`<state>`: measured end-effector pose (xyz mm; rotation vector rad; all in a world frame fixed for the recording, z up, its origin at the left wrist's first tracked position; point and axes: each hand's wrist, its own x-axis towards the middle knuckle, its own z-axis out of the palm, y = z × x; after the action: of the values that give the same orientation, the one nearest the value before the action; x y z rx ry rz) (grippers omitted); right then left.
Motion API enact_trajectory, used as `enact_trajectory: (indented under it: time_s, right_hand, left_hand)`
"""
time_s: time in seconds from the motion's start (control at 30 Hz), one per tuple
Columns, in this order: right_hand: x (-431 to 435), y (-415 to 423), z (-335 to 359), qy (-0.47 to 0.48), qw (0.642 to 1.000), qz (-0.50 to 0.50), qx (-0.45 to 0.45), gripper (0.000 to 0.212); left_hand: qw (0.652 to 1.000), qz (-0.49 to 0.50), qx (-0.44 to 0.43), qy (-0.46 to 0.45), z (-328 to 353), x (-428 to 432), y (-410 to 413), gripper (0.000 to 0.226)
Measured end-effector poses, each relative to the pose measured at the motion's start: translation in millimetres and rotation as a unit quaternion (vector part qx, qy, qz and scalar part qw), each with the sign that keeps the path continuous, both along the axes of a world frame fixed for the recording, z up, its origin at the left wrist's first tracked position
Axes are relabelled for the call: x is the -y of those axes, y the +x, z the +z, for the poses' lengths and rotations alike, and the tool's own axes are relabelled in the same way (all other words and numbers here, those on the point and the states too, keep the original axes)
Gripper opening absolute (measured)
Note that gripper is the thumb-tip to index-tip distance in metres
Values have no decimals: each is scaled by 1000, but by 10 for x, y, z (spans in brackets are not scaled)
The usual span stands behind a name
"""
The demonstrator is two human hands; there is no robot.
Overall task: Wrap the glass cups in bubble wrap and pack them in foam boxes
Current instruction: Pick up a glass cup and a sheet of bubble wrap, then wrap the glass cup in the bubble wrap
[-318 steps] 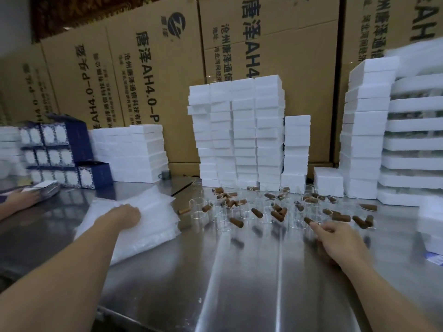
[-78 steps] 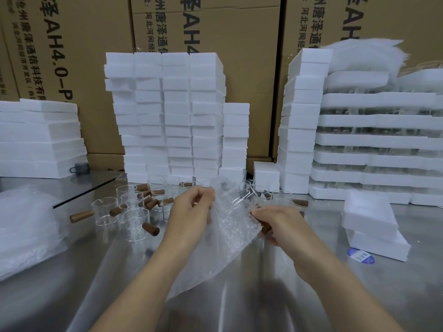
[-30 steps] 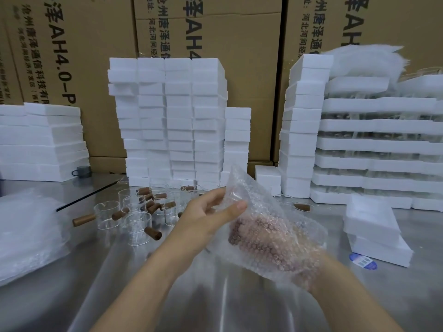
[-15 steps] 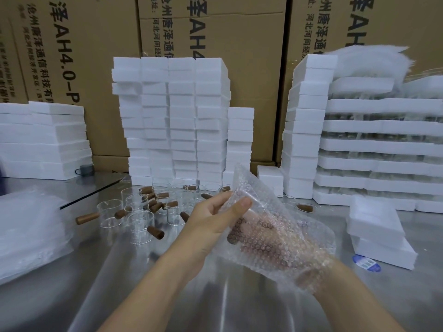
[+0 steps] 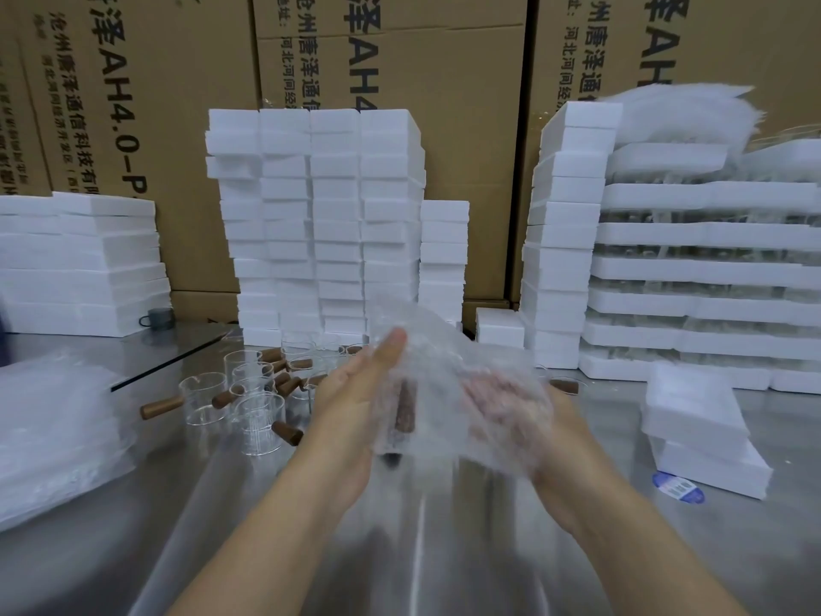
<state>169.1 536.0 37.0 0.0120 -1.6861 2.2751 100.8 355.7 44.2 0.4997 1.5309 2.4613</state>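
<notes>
The foam trays point(image 5: 711, 269) stacked at the right carry glassware between their layers; what it is cannot be made out. The foam boxes point(image 5: 320, 224) in the central stack are closed, and two more foam boxes point(image 5: 697, 420) lie on the counter point(image 5: 444, 549) beside a blue label point(image 5: 677, 486). You hold the glass cup point(image 5: 402, 411) above the counter inside a sheet of bubble wrap point(image 5: 444, 371), its brown handle near upright with the end showing below the film. Your left hand point(image 5: 355, 393) presses flat on the left side of the bundle with its fingers straight. Your right hand point(image 5: 555, 437) holds the bundle from the right and below; its fingers show only blurred through the film, curled round it. Loose glass cups point(image 5: 257, 415) stand behind your left wrist, and a pile of wrap sheets point(image 5: 53, 429) lies at the far left. Half a second ago your left thumb and fingers pinched the upper edge of the wrap — now they lie flat against it.
</notes>
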Motion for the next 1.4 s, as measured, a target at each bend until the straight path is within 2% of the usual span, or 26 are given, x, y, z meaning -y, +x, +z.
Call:
enact_trajectory:
  time_s: [0.07, 0.13, 0.17, 0.23, 0.3, 0.33, 0.37, 0.5, 0.6, 0.7, 0.77, 0.87, 0.93, 0.97, 1.03, 1.13, 1.17, 1.27, 1.33, 1.4]
  right_hand:
    - [-9, 37, 64, 23, 996, -83, -30, 11]
    - [-18, 82, 129, 8, 998, -50, -29, 37]
    - [-28, 71, 111, -19, 1000, 11, -3, 56]
    - [2, 36, 61, 17, 994, 103, 30, 86]
    - [44, -9, 5, 67, 995, 56, 40, 120]
    - [48, -33, -12, 63, 997, 21, 42, 122]
    - [29, -52, -15, 45, 998, -6, 48, 112]
    - [-201, -30, 39, -158, 984, -7, 78, 38]
    - [-240, 19, 94, -256, 963, 3, 83, 13]
    - [-193, -2, 81, -281, 960, -12, 20, 17]
    - [-149, -20, 73, -232, 972, -28, -18, 14]
    - [-51, -25, 70, -16, 996, -70, -46, 8]
    - [16, -18, 68, 159, 981, -96, -63, 6]
    - [59, -3, 69, 216, 971, -88, -60, 3]
    - [86, -8, 30, 264, 962, -67, -29, 24]
    - [90, -8, 63, 249, 968, -24, 23, 41]
    - [90, -5, 88, 213, 976, 8, 33, 43]
    - [94, 16, 161, 77, 991, 83, 67, 69]
    - [110, 42, 161, 25, 994, 78, 75, 58]
    - [125, 49, 139, 9, 997, 51, 65, 36]
  left_hand:
    - [994, -72, 40, 76, 15, 49, -18, 62]
    - [989, -76, 69, 107, 5, 55, -26, 56]
    - [993, -46, 70, 85, -9, 35, -26, 54]
    - [999, 2, 39, 1, -40, -20, -13, 55]
    - [996, 7, -3, -83, -49, -54, 25, 57]
    - [993, 6, -16, -115, -38, -50, 44, 57]
    - [990, 2, -27, -136, -26, -39, 50, 56]
    - [985, -20, -32, -167, 9, 26, 17, 46]
    - [988, -28, -7, -153, 17, 38, 1, 41]
    - [991, -26, 22, -128, -8, -10, 9, 45]
    - [993, -27, 44, -106, -22, -39, 17, 59]
    - [994, -23, 68, -83, -27, -69, 30, 75]
    - [995, -17, 69, -75, -40, -85, 29, 76]
    - [995, -16, 66, -72, -49, -86, 25, 77]
    - [995, -35, 53, -72, -68, -73, 7, 78]
    - [993, -55, 8, -104, -63, -30, -17, 74]
    - [992, -54, -7, -117, -61, -19, -24, 70]
    - [992, -67, -30, -107, -76, 4, -46, 60]
    - [992, -72, -48, -91, -76, -4, -45, 55]
    - [995, -58, -51, -67, -84, -50, -16, 50]
